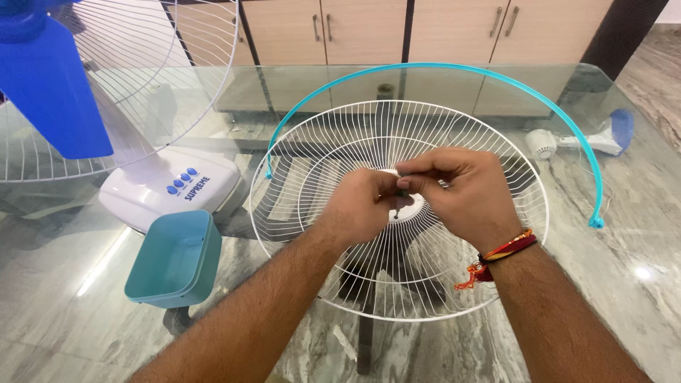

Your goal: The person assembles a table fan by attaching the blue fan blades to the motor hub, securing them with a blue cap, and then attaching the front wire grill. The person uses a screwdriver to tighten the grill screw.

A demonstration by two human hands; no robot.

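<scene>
Head view: white wire fan guard (340, 163) flat on glass table (638, 298), centre hub (410, 211) under both hands. Left hand (358, 209) curled, fingertips on hub. Right hand (464, 191) pinching small dark part (403, 193) over hub, too tiny to identify. Teal rim ring (496, 74) arching behind guard. Teal tray (174, 259) at left, beside white fan base (170, 188); blue blade (50, 85) above
</scene>
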